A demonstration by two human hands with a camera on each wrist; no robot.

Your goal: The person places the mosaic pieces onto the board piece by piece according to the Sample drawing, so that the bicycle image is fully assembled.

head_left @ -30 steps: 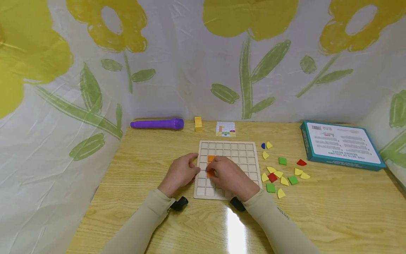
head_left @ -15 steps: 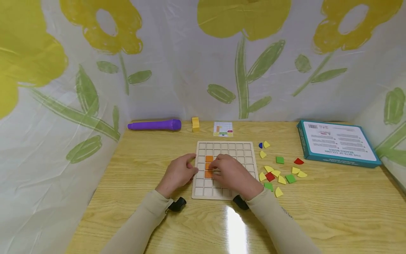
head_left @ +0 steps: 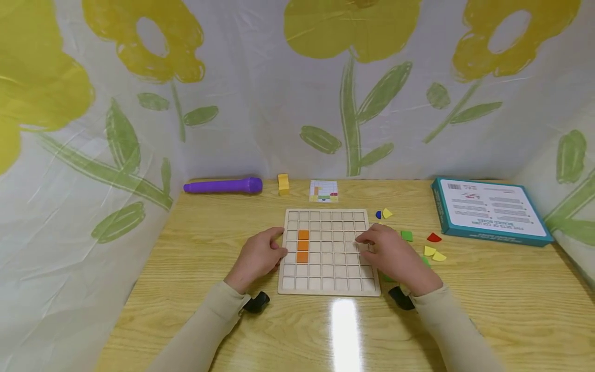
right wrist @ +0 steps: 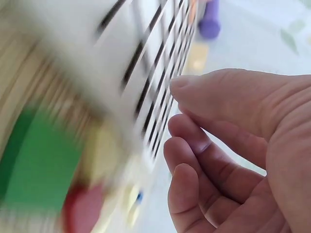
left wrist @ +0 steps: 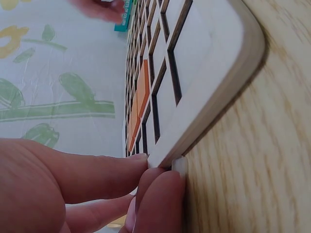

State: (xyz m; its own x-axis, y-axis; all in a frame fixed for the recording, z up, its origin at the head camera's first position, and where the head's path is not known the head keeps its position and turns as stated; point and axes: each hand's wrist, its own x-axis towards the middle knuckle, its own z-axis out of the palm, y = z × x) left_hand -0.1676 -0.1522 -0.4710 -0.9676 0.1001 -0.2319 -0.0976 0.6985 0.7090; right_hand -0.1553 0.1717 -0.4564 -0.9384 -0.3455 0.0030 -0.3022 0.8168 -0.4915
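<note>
A pale wooden grid board point(head_left: 327, 270) lies on the table in front of me. Three orange square tiles point(head_left: 302, 246) sit in one of its columns, near the left side. My left hand point(head_left: 258, 256) pinches the board's left edge; the left wrist view shows the thumb on top and a finger point(left wrist: 160, 201) against the side. Over the board's right edge hovers my right hand point(head_left: 395, 253), its fingers point(right wrist: 182, 189) loosely bent with nothing between them. Loose pieces lie right of the board: a green tile point(head_left: 406, 236), a red quarter-round point(head_left: 434, 237) and several yellow ones point(head_left: 439, 256), some hidden by the right hand.
A printed pattern card point(head_left: 324, 191) lies behind the board, with a small yellow block point(head_left: 283, 184) and a purple microphone-shaped object point(head_left: 223, 185) to its left. A teal box point(head_left: 494, 211) is at the back right. A flower-painted sheet point(head_left: 241, 103) hangs behind the table.
My right hand has left the orange tiles and moved right to the board's right edge, uncovering the column of three. The left hand has stayed at the left edge.
</note>
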